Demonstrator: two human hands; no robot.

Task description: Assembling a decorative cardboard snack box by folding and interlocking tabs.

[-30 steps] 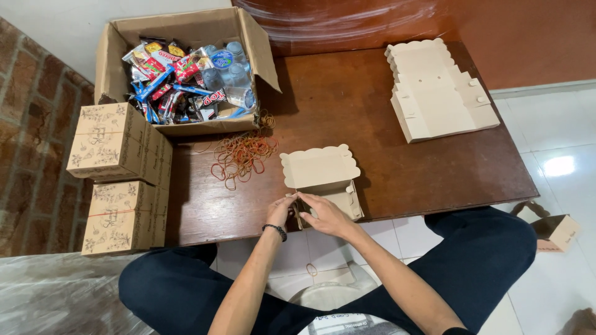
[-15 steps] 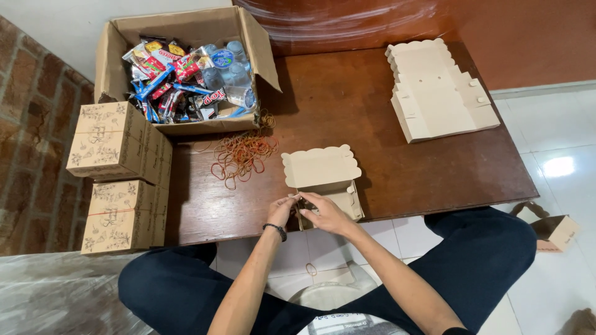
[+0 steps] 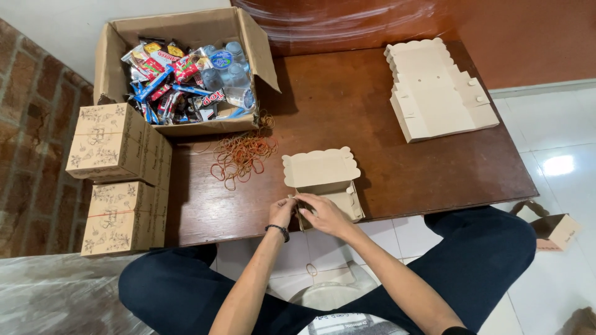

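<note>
An open beige cardboard box [image 3: 323,177] with a scalloped lid sits at the near edge of the brown table [image 3: 434,174]. My left hand [image 3: 282,211], with a dark band on its wrist, pinches the box's front left corner. My right hand [image 3: 323,214] lies across the box's front wall and grips it. Both hands meet at that corner, and the fingertips hide the flap beneath them.
A pile of rubber bands [image 3: 242,155] lies left of the box. A big carton of snack packets and water bottles [image 3: 186,71] stands at the back left. Flat unfolded boxes [image 3: 434,93] are stacked at the back right. Stacked closed printed boxes [image 3: 118,180] occupy the left edge. A small box [image 3: 559,229] lies on the floor tiles.
My hands have stayed at the box's front left corner with only small finger shifts. The box has not moved.
</note>
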